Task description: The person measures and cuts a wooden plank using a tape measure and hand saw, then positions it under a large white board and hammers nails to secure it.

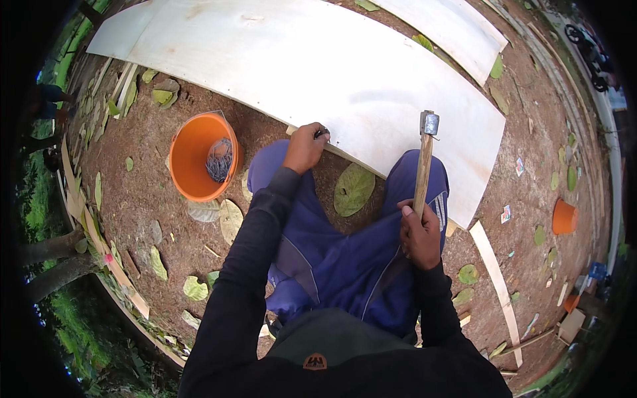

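Observation:
My right hand is closed around the lower wooden handle of a hammer, whose metal head points up over the white board. At the near edge of that long pale board, my left hand has its fingers pinched together. Something small and dark shows at its fingertips, too small to name. A small dark dot, like a nail head, sits in the board just right of those fingers. To the left of my left arm stands an orange bucket with a heap of grey nails inside.
Another pale board lies beyond the first. Thin wooden strips and large leaves are scattered over brown soil. A smaller orange bucket is at the right. Tree trunks stand at left; a motorcycle is far right.

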The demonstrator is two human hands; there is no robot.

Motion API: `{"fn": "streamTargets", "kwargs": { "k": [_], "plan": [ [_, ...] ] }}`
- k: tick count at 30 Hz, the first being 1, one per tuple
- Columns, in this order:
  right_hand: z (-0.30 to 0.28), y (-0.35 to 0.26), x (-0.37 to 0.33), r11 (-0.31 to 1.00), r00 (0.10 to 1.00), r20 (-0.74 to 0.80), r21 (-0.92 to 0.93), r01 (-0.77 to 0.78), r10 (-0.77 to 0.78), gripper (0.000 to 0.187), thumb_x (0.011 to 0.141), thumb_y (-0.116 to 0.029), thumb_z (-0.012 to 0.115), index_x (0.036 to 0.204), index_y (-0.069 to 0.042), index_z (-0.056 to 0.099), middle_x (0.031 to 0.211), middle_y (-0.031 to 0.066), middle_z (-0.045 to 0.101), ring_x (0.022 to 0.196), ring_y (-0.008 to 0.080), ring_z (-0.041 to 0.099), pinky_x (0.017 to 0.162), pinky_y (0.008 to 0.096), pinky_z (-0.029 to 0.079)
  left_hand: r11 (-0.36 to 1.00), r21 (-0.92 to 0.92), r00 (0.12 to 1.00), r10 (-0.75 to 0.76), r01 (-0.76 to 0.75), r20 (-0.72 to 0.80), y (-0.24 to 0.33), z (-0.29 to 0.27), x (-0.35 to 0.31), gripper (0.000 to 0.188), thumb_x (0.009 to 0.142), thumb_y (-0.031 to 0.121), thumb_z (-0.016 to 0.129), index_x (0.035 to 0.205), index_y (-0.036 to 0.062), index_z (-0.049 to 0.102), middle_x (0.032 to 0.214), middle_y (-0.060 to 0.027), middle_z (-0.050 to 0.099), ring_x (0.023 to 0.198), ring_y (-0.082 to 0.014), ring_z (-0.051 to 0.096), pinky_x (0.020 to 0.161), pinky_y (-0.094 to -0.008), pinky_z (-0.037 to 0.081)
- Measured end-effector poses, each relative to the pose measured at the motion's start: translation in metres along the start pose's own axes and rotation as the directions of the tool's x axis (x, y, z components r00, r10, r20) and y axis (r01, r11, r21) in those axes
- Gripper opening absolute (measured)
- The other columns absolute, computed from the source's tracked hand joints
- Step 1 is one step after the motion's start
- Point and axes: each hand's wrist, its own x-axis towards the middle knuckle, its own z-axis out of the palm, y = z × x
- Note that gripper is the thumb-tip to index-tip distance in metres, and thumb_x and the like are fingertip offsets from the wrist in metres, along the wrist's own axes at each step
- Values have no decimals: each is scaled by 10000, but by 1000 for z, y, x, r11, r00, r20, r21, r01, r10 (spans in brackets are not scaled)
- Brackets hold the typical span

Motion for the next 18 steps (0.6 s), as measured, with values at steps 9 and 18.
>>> {"fn": "streamTargets", "kwargs": {
  "k": [9, 18],
  "plan": [
    [-4, 6, -3, 998, 1000, 1, 63, -6, 6, 176, 1019, -171, 598, 1089, -10, 597, 589, -23, 467, 426, 55, 406, 385, 246, 309, 975, 166, 987, -139, 150, -77, -27, 45, 30, 204, 909, 160, 700, 1033, 14, 771, 936, -258, 733, 887, -406, 716, 829, -462, 547],
    [-4, 7, -3, 998, 999, 41, 63, 15, -18, 154, 1015, -143, 597, 1090, -8, 607, 602, -28, 472, 449, 45, 415, 414, 240, 313, 976, 143, 982, -147, 163, -116, -28, 51, 24, 212, 923, 163, 696, 1053, 10, 766, 940, -246, 737, 878, -384, 723, 812, -442, 552]
  ]
}}
